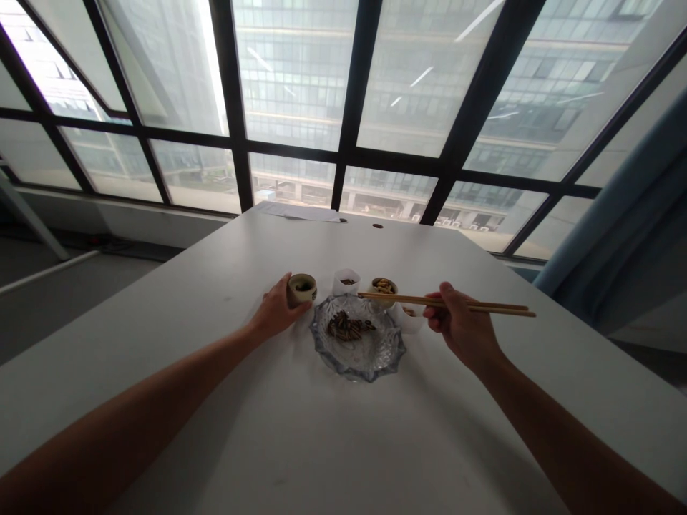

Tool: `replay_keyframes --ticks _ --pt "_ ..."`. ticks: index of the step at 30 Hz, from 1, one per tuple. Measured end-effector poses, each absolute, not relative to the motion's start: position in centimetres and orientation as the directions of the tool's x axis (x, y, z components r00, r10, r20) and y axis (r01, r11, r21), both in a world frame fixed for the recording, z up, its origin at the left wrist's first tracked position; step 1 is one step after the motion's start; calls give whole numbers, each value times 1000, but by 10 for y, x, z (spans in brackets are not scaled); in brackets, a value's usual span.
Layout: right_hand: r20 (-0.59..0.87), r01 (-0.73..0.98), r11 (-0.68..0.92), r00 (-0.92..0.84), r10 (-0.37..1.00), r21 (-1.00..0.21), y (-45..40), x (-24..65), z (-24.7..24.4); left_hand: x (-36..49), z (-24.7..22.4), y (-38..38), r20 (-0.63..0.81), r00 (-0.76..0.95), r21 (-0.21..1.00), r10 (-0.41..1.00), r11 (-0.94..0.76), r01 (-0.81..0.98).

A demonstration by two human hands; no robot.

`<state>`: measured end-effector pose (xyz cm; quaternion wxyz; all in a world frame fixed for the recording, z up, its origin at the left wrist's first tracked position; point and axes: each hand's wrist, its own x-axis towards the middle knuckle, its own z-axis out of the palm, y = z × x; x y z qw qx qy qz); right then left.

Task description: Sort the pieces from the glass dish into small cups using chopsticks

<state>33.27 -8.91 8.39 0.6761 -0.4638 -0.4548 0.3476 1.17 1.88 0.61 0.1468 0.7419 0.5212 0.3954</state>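
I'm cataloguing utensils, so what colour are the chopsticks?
The chopsticks are light brown, as the head view shows.

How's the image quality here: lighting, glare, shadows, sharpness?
Head view: backlit, with the windows bright and washed out and pale light streaks on the glass; head view: the table is dim, with soft shadows beside both forearms; head view: window bars lean outward, suggesting wide-angle distortion; head view: chopsticks read clearly, but fine detail in the dark pieces is lost.

Your L forearm (161, 404), lower L of frame: bare, long, tapered. Your L hand (273, 312), L of ctr: bare. Your R forearm (566, 425), lower R: bare, same taper. Your R hand (466, 329), R of ctr: bare.
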Motion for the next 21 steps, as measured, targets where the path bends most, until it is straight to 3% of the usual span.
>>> replay_keyframes --ticks 6,12,21 --pt "212 -162 304 423 881 -939 -81 340 78 10 3 24 502 123 707 856 -488 511" --pt "53 -316 241 503 863 -918 -77 339 76 11 1 24 671 89 648 736 -641 411" --pt "230 -174 319 398 888 -932 -65 281 83 14 1 22 659 110 665 744 -644 377"
